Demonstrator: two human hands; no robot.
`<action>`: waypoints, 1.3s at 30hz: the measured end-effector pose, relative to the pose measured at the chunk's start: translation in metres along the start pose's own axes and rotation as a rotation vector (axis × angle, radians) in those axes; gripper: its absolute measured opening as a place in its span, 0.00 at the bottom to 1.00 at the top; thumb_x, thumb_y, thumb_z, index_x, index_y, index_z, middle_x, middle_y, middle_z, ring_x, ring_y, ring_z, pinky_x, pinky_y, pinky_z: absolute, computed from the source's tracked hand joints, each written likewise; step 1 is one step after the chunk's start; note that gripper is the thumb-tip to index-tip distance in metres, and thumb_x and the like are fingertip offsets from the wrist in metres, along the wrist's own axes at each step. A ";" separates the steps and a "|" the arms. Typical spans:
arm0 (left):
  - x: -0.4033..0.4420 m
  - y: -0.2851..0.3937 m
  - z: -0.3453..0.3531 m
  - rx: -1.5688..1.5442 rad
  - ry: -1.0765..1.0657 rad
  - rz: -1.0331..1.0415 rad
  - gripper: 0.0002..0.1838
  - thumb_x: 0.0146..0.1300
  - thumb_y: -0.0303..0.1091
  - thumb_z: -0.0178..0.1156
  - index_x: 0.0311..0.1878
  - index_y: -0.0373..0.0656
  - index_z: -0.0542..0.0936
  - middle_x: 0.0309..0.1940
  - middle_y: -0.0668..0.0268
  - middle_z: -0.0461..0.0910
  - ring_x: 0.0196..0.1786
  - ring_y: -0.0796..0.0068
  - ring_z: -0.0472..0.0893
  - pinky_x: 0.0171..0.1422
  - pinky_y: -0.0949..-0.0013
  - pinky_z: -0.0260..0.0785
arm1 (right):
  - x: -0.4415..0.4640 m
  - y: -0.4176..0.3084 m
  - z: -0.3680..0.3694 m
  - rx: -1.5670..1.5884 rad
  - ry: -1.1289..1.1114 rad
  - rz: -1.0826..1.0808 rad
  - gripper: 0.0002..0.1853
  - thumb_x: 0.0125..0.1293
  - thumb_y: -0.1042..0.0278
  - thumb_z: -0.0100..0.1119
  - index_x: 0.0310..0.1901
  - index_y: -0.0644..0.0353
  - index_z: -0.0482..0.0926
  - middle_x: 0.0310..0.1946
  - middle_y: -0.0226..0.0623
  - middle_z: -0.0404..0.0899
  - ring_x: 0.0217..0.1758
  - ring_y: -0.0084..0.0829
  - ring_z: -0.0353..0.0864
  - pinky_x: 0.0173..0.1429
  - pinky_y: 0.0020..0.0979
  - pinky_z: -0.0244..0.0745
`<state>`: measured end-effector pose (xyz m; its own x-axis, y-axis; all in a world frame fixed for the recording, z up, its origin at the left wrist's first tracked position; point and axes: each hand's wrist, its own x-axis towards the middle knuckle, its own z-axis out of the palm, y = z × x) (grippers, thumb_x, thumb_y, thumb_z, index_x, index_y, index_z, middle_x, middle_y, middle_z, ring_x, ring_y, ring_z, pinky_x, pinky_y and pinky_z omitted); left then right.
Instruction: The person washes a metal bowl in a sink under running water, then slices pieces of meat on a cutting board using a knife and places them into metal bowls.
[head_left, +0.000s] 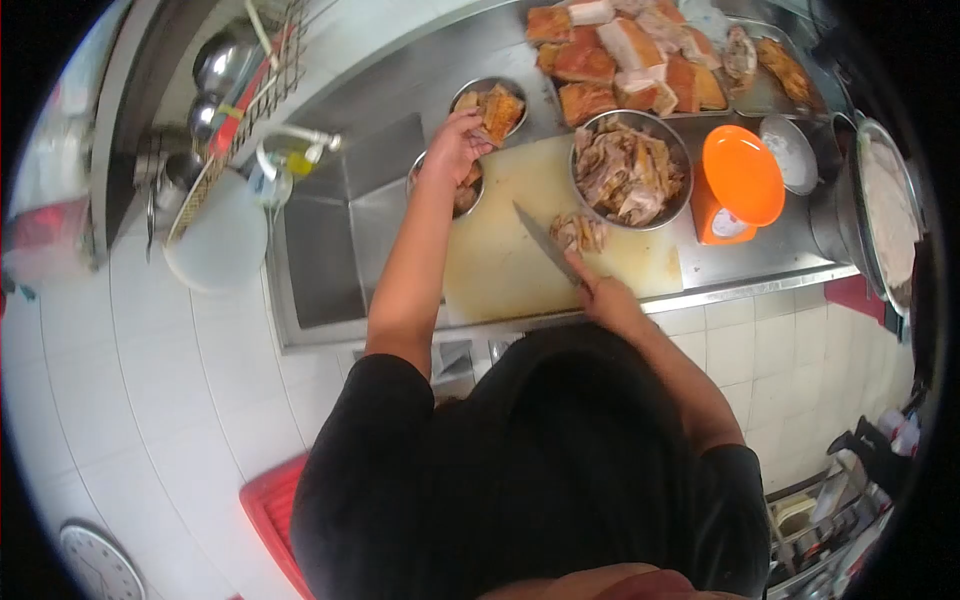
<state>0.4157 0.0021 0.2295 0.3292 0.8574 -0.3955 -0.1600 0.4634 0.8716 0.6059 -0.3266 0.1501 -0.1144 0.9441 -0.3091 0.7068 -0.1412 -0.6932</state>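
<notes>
My right hand [606, 300] is closed around the handle of a knife [547, 243], whose blade lies over the cutting board [500, 230] beside a small pile of sliced meat [580, 233]. At the board's far left corner my left hand [456, 146] has its fingers at a piece of browned meat [500, 115] in a small metal bowl [521, 92]. Under my left wrist stands a second small bowl [476, 203] with meat pieces. A larger metal bowl [686, 160] full of cut meat [630, 170] rests on the board's far right part.
Behind the board, a tray [708, 106] holds large meat slabs [628, 45]. An orange scale [742, 180] and a big pot [845, 200] stand at the right. The sink basin [315, 255] lies left of the board, with a faucet [310, 135] beyond.
</notes>
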 end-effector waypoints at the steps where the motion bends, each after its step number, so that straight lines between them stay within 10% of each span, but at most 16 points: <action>1: -0.019 -0.009 -0.014 -0.025 -0.034 -0.028 0.19 0.69 0.32 0.62 0.62 0.43 0.78 0.38 0.63 0.84 0.31 0.71 0.83 0.38 0.62 0.78 | 0.001 0.003 0.001 -0.004 0.000 -0.011 0.43 0.73 0.65 0.58 0.84 0.31 0.50 0.35 0.58 0.86 0.39 0.61 0.87 0.49 0.59 0.82; 11: -0.164 -0.151 -0.142 0.063 -0.137 -0.526 0.14 0.73 0.45 0.61 0.53 0.47 0.83 0.31 0.69 0.85 0.30 0.76 0.82 0.37 0.67 0.75 | 0.007 -0.024 -0.008 0.166 0.019 -0.279 0.41 0.72 0.72 0.62 0.82 0.31 0.60 0.44 0.58 0.87 0.45 0.62 0.86 0.54 0.54 0.80; 17: -0.189 -0.169 -0.142 -0.049 0.135 -0.363 0.23 0.73 0.52 0.63 0.61 0.46 0.79 0.38 0.65 0.83 0.35 0.71 0.84 0.42 0.64 0.80 | 0.021 -0.060 0.000 -0.072 -0.215 -0.186 0.40 0.73 0.68 0.62 0.82 0.28 0.60 0.41 0.62 0.85 0.43 0.63 0.86 0.54 0.53 0.81; 23: -0.200 -0.172 -0.131 -0.158 0.210 -0.174 0.25 0.73 0.37 0.65 0.69 0.40 0.74 0.44 0.59 0.85 0.36 0.69 0.85 0.44 0.64 0.83 | 0.022 -0.072 0.011 -0.084 -0.175 -0.215 0.39 0.74 0.69 0.61 0.82 0.31 0.60 0.34 0.58 0.85 0.38 0.56 0.86 0.50 0.49 0.80; 39: -0.186 -0.201 -0.133 -0.049 0.274 0.007 0.22 0.71 0.33 0.69 0.65 0.39 0.78 0.41 0.61 0.86 0.35 0.72 0.86 0.37 0.67 0.82 | 0.025 -0.112 0.019 -0.114 -0.111 -0.135 0.39 0.74 0.67 0.60 0.83 0.31 0.57 0.36 0.63 0.85 0.41 0.63 0.86 0.51 0.56 0.80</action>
<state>0.2625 -0.2210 0.0889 0.0646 0.8863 -0.4587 -0.2085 0.4615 0.8623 0.5105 -0.2928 0.2072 -0.2853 0.9125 -0.2931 0.7533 0.0244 -0.6572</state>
